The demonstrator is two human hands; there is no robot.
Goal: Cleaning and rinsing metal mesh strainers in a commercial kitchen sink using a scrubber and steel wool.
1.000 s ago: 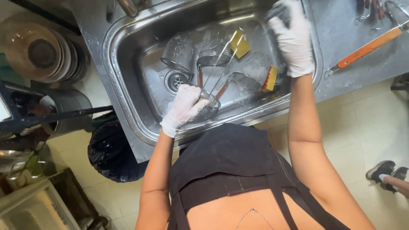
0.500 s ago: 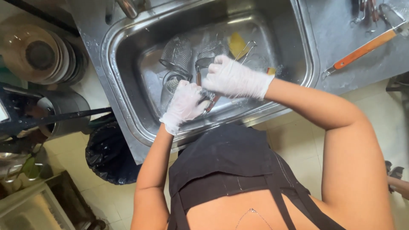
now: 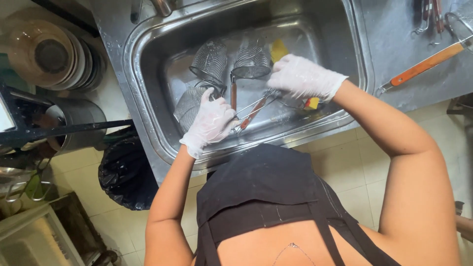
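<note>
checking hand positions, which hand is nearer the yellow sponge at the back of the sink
Right. The right hand sits just in front of the yellow sponge, almost touching it. The left hand is farther off, toward the sink's near-left side.

Single head-worn view, looking steeply down, close over the steel sink point(image 3: 148, 88) and the person's own torso.
</note>
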